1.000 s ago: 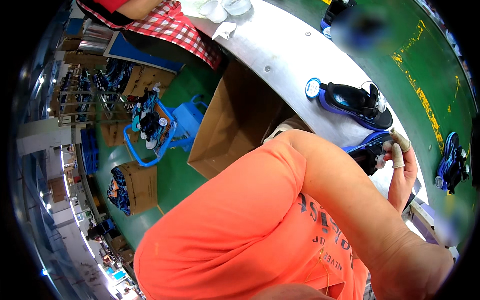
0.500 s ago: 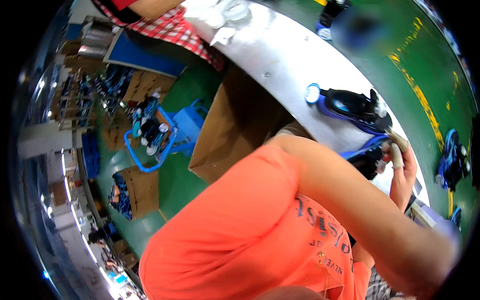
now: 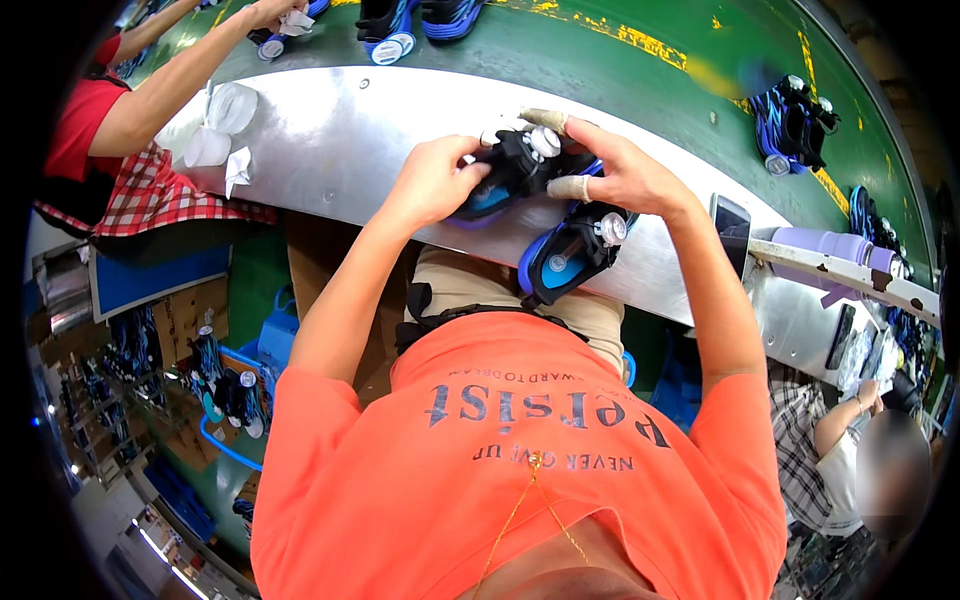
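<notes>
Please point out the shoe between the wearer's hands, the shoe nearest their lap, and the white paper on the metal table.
Handled shoe [image 3: 509,167]: head view, on its black upper.
Nearer shoe [image 3: 575,270]: head view, on its blue insole.
White paper [image 3: 237,167]: head view, on its middle.

You are in a shoe factory

You work at a long metal bench [image 3: 330,120] bearing black-and-blue shoes [image 3: 590,250], between co-workers, one in a checked apron [image 3: 130,190]; more pairs [image 3: 770,130] stand on the green surface [image 3: 560,60] beyond, and cardboard boxes [image 3: 195,310], a blue trolley [image 3: 278,335] and strip lights [image 3: 152,545] show to your left
</notes>
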{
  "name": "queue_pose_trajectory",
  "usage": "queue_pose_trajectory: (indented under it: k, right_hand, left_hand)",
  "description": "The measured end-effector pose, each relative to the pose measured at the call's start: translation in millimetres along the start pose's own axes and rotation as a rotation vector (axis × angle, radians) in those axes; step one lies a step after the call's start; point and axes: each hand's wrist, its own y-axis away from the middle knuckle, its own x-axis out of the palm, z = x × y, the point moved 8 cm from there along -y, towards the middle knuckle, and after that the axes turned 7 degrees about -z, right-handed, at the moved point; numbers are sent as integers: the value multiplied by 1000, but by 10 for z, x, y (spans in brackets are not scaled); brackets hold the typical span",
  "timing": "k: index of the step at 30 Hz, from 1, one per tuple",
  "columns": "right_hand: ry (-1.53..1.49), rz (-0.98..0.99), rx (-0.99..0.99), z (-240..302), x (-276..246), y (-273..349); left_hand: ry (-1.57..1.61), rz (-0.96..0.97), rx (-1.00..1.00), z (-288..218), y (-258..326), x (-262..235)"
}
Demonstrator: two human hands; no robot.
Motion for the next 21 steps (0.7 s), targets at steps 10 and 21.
queue_pose_trajectory:
  k: [10,21]
  right_hand:
    - [701,-1,-248,436,257,36]
    - [222,-35,61,234,33,91]
  left_hand:
    - [341,-193,-189,188,-8,171]
    - [364,300,-278,-140,300,295]
